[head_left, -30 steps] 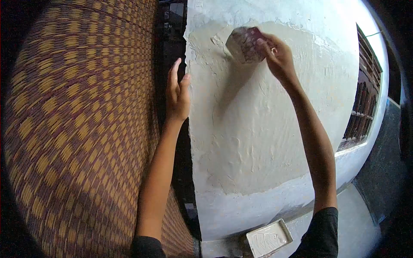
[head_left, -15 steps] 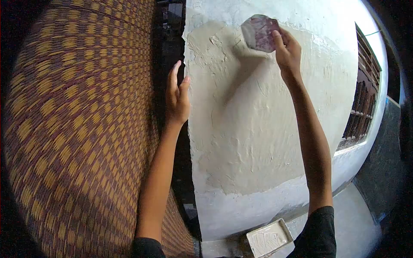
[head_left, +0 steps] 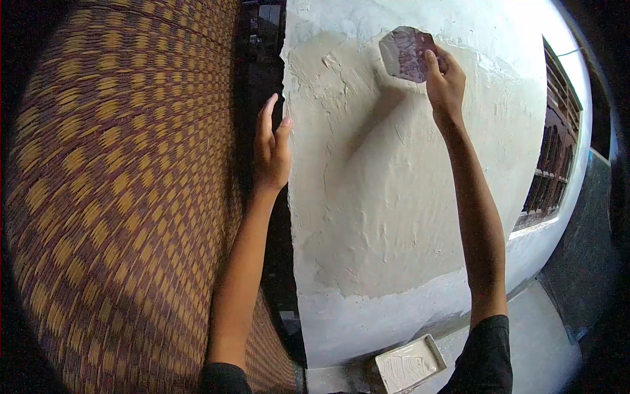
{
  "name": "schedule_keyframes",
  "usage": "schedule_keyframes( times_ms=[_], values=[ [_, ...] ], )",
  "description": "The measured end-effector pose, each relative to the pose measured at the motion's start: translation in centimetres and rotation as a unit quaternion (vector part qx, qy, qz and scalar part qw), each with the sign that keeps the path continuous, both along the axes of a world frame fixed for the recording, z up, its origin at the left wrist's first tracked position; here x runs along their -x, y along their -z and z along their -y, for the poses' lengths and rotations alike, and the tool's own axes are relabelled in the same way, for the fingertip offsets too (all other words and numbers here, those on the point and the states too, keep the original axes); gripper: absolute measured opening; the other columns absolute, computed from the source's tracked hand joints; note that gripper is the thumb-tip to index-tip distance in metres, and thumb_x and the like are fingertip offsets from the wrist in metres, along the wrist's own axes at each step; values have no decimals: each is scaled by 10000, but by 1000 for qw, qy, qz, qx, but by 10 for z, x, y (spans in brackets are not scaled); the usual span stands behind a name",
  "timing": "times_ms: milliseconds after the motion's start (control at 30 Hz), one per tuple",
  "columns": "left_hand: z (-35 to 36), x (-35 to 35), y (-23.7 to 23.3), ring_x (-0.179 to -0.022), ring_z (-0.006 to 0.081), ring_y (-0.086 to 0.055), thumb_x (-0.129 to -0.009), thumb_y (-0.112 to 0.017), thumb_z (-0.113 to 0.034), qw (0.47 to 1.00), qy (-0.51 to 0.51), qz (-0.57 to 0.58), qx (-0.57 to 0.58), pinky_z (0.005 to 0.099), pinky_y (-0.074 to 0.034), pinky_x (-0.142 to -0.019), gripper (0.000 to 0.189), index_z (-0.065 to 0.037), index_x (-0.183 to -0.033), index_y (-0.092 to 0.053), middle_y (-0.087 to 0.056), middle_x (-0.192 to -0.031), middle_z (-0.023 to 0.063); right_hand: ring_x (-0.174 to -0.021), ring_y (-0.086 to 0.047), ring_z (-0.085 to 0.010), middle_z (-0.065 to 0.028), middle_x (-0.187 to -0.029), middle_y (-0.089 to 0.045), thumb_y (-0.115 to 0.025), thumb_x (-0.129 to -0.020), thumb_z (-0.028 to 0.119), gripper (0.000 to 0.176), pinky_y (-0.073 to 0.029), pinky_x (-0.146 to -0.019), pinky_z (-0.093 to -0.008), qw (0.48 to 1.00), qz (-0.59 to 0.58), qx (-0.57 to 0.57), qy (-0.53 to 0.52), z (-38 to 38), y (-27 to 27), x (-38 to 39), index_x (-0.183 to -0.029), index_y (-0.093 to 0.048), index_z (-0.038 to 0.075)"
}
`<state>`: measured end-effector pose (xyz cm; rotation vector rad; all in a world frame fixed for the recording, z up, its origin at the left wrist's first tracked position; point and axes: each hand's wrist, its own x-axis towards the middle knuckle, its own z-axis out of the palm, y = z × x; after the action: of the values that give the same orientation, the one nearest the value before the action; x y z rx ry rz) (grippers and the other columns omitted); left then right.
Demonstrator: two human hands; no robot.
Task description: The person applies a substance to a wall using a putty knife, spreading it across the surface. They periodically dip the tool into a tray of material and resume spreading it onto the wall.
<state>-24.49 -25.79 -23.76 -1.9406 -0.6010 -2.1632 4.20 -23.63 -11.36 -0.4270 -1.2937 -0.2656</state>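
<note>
My right hand (head_left: 447, 88) is closed on a flat, purplish putty scraper (head_left: 408, 56), thumb on its near face. Pale smears cover the scraper, and it is at the upper part of the wall (head_left: 387, 223). Beige, wet-looking putty with ridges and lumps coats much of this wall. At the wall's rough left edge, my left hand (head_left: 272, 151) is open, fingers stretched upward, with the thumb against or very near the edge. It holds nothing that I can see. A shadow falls on the putty below the scraper.
A rectangular tray (head_left: 410, 365) of pale putty sits on the floor at the wall's foot. To the left hangs or stands a woven brown and yellow mat (head_left: 131, 197), with a dark gap (head_left: 279, 262) beside the wall. A barred window (head_left: 554, 144) is at the right.
My right hand has shifted a little right and down with the scraper. The left hand stays almost in place at the wall's edge.
</note>
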Motion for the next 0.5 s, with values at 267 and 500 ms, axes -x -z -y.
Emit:
schedule_keyframes(
  times_ms=[267, 500],
  values=[
    [-14, 5, 1, -1357, 333, -362, -979, -416, -279, 999, -15, -9, -28, 421, -260, -1133, 537, 37, -1410, -363, -390, -1445, 232, -912, -629, -145, -97, -1024, -688, -580, -966, 190, 344, -491, -814, -264, 1000, -6, 10, -5, -13, -10, 14, -1213, -596, -48],
    [0, -1, 1, -1361, 327, -358, -982, -406, -273, 1000, 5, 3, 4, 421, -253, -1136, 534, 39, -1413, -358, -386, -1450, 229, -838, -643, -130, -68, -910, -710, -617, -922, 171, 265, -498, -744, -268, 992, 87, -78, 42, -21, -16, 58, -1107, -669, -11]
  ],
)
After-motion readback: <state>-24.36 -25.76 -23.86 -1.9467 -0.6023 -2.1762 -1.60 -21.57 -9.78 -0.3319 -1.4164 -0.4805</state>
